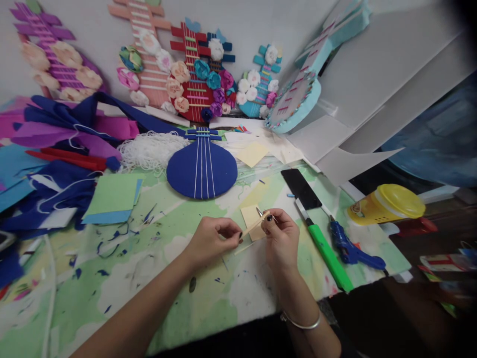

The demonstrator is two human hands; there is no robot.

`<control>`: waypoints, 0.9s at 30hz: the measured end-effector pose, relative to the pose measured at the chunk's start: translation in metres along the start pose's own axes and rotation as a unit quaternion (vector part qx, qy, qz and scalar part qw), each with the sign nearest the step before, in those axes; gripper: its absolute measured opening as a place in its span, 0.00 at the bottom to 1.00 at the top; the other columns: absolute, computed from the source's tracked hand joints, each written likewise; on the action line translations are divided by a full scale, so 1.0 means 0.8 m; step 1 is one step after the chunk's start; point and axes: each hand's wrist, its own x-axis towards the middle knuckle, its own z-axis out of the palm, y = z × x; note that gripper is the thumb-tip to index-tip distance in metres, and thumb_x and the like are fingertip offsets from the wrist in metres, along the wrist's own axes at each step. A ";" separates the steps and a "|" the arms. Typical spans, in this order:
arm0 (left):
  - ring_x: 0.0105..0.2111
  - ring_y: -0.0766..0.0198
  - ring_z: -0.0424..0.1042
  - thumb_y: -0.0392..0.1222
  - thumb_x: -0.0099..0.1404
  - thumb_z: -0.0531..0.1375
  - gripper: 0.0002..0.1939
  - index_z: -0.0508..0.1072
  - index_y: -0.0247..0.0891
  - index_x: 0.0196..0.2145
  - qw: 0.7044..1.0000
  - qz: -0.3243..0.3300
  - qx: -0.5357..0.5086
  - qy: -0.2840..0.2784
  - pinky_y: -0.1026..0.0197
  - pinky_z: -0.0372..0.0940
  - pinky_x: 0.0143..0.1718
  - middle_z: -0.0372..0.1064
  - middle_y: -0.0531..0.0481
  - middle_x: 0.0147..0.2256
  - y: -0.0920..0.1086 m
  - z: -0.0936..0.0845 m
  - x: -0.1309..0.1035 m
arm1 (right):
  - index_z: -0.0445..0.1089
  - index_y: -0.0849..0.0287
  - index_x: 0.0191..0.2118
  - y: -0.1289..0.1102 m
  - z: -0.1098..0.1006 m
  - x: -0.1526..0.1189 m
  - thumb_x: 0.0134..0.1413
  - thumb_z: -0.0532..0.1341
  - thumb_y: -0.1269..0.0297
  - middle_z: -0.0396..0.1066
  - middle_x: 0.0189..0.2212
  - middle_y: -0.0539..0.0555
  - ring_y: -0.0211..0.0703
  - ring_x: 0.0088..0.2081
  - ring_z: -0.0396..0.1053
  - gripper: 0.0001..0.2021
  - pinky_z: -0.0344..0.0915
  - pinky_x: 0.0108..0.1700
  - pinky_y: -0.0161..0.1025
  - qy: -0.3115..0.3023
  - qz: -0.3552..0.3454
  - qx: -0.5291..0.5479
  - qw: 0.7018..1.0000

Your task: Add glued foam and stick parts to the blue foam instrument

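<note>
Pinching a thin pale-yellow paper strip [255, 224] in nearly closed left hand [212, 240] and right hand [282, 235], above the table [119, 283], near a dark-blue oval-bodied toy guitar [182, 168], already strung in white but apparently not yet cross-barred on its body.

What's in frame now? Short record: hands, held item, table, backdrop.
left hand: fingertips at the lower end of a thin cream strip
right hand: pinching the strip's upper end
ahead: blue guitar-shaped piece with white strings
right side: black phone, green cutter, blue glue gun, yellow-lidded cup
backdrop: several guitar shapes with flowers
</note>
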 end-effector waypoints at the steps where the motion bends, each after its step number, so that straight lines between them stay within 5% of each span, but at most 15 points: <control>1: 0.23 0.68 0.70 0.33 0.52 0.58 0.05 0.75 0.34 0.24 1.000 -0.003 -0.003 0.002 0.66 0.65 0.27 0.73 0.49 0.22 -0.001 0.001 -0.001 | 0.69 0.60 0.29 0.000 0.000 0.000 0.46 0.64 0.64 0.59 0.19 0.46 0.32 0.22 0.52 0.06 0.48 0.25 0.33 -0.003 0.001 0.000 1.000; 13: 0.20 0.67 0.70 0.38 0.61 0.47 0.06 0.58 0.38 0.27 0.970 -0.064 -0.222 0.080 0.65 0.65 0.22 0.67 0.55 0.21 -0.012 -0.003 0.008 | 0.70 0.60 0.28 -0.008 0.008 0.000 0.44 0.65 0.65 0.58 0.19 0.46 0.31 0.21 0.50 0.06 0.45 0.25 0.34 -0.003 0.034 0.049 0.998; 21: 0.19 0.69 0.70 0.47 0.62 0.55 0.11 0.65 0.36 0.28 0.979 -0.062 -0.188 0.039 0.69 0.60 0.17 0.67 0.54 0.21 -0.014 0.002 0.008 | 0.71 0.58 0.31 -0.007 0.008 -0.004 0.47 0.64 0.65 0.61 0.22 0.47 0.32 0.23 0.53 0.04 0.49 0.26 0.34 -0.025 -0.021 0.026 0.999; 27: 0.23 0.67 0.69 0.46 0.61 0.57 0.12 0.74 0.34 0.32 0.977 -0.037 -0.196 -0.070 0.66 0.64 0.24 0.71 0.49 0.23 -0.007 -0.001 0.006 | 0.69 0.58 0.30 -0.008 0.008 -0.005 0.48 0.64 0.64 0.61 0.24 0.47 0.33 0.23 0.54 0.04 0.50 0.26 0.33 -0.060 -0.025 0.024 0.998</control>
